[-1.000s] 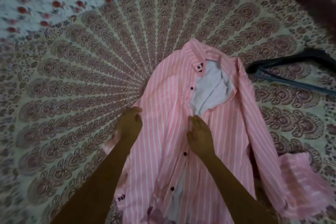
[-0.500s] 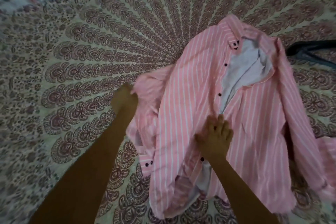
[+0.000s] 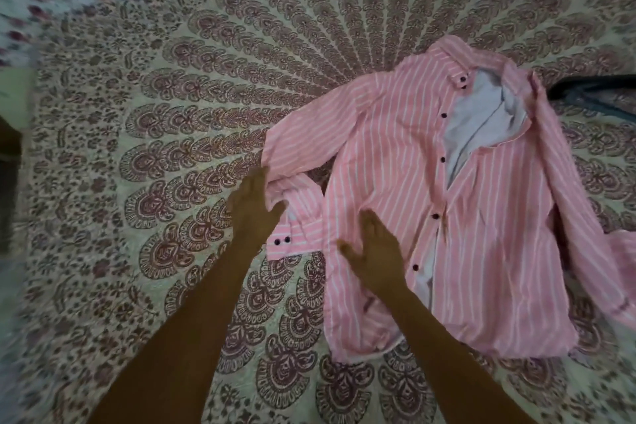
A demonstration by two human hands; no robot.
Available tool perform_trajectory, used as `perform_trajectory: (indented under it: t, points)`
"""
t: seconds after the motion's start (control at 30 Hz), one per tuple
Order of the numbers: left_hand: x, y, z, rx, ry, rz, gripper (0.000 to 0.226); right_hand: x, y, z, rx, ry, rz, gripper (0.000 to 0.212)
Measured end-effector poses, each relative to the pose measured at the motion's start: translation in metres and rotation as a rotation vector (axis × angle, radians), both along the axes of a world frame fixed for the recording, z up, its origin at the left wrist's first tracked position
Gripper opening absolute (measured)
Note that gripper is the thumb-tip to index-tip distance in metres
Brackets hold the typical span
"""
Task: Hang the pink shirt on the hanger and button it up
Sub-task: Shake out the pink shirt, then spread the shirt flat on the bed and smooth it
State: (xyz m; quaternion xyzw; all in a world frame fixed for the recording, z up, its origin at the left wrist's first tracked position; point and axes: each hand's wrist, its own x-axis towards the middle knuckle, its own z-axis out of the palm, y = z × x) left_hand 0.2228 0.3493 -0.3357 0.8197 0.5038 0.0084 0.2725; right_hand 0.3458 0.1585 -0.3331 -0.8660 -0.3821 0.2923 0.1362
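The pink shirt [image 3: 395,148], soft cloth with thin white stripes, lies wrinkled on the printed bedsheet [image 3: 165,120], right of centre. The left hand [image 3: 253,206] rests flat, fingers straight, on the folded sleeve [image 3: 303,151] beside its cuff [image 3: 296,241] with 2 dark buttons. The right hand [image 3: 375,251] presses the near left front, fingers spread. A dark curved hanger [image 3: 592,93] lies far right.

Matt striped cloth shirt [image 3: 395,155] on matt printed cloth bedspread [image 3: 172,113]
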Motion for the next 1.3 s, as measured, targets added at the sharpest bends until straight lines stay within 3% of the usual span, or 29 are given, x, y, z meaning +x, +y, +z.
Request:
perform_trajectory:
  t: [0.07,0.13,0.27,0.37,0.43,0.5,0.63,0.77,0.9,1.0,1.07,1.1,1.2,1.27,1.3]
  points:
    - [-0.001,-0.012,0.000,-0.045,-0.040,0.336,0.081,-0.006,-0.002,-0.001,-0.068,0.062,0.004,0.093]
    - [0.003,-0.023,0.002,-0.209,-0.044,0.523,0.085,-0.009,-0.006,-0.004,-0.116,0.099,-0.015,0.090]
    - [0.017,-0.038,-0.008,-0.314,-0.023,0.537,0.095,-0.003,-0.017,-0.011,-0.050,0.125,-0.047,0.086]
    - [0.022,-0.039,-0.009,-0.317,0.014,0.539,0.070,0.004,-0.022,-0.013,-0.051,0.139,-0.021,0.082]
    - [0.020,-0.039,0.003,-0.188,0.116,0.461,0.044,0.007,-0.024,-0.011,-0.083,0.144,-0.012,0.079]
    - [0.011,-0.033,0.015,0.064,0.300,0.322,0.032,0.008,-0.022,-0.006,-0.116,0.074,-0.032,0.074]
    - [-0.035,-0.008,0.030,0.462,0.441,-0.065,0.046,0.003,-0.005,-0.005,0.077,-0.124,-0.073,0.052]
    - [-0.095,0.017,0.033,0.698,0.444,-0.453,0.044,-0.016,0.036,-0.004,0.285,0.144,-0.082,0.042]
    - [-0.143,0.028,0.025,0.753,0.477,-0.647,0.057,-0.038,0.078,-0.005,0.324,0.707,-0.459,0.023]
    - [-0.167,0.033,0.026,0.842,0.417,-0.700,0.050,-0.047,0.104,-0.008,0.317,0.845,-0.568,0.014]
    - [-0.179,0.033,0.027,0.845,0.347,-0.741,0.057,-0.055,0.119,0.004,0.327,1.005,-0.647,0.010]
    - [-0.187,0.032,0.022,0.801,0.310,-0.776,0.063,-0.060,0.125,0.004,0.310,1.061,-0.706,0.026]
    - [-0.205,0.017,0.002,0.545,0.242,-0.877,0.058,-0.073,0.136,-0.001,0.253,1.055,-0.815,0.056]
    - [-0.210,0.006,-0.006,0.373,0.194,-0.881,0.038,-0.080,0.136,-0.012,0.210,0.986,-0.870,0.059]
    - [-0.210,0.004,-0.006,0.291,0.159,-0.785,0.038,-0.081,0.135,-0.021,0.209,0.983,-0.902,0.053]
